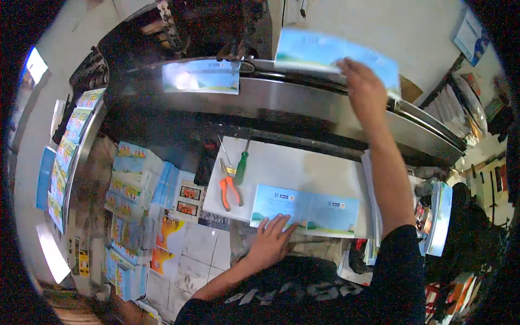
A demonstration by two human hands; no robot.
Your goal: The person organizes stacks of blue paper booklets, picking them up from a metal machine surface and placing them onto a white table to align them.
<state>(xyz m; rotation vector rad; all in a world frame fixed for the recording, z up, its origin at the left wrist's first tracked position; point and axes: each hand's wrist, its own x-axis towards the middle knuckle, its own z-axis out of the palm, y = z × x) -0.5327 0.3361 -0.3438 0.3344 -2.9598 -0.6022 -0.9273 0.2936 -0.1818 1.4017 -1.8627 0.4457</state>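
Note:
My right hand [366, 89] is raised at the far right, its fingers and thumb closed on the edge of a wide light-blue printed sheet [309, 49] with a green landscape. That sheet is held above the metal rail of a machine. On the white tabletop [292, 162] lies a similar blue printed sheet [333, 211] with two panels side by side. My left hand [272, 236] rests on its near edge, fingers spread flat. Left of it lie orange-handled pliers [230, 192], a green-handled screwdriver [242, 167] and a thin metal rod [224, 149].
Behind the table runs a long metal machine bar [298, 100], with another blue sheet [200, 77] against it. Stacks of colourful printed sheets [130, 189] stand at the left, more on a side ledge [67, 151]. Upright paper stacks [436, 216] stand at the right.

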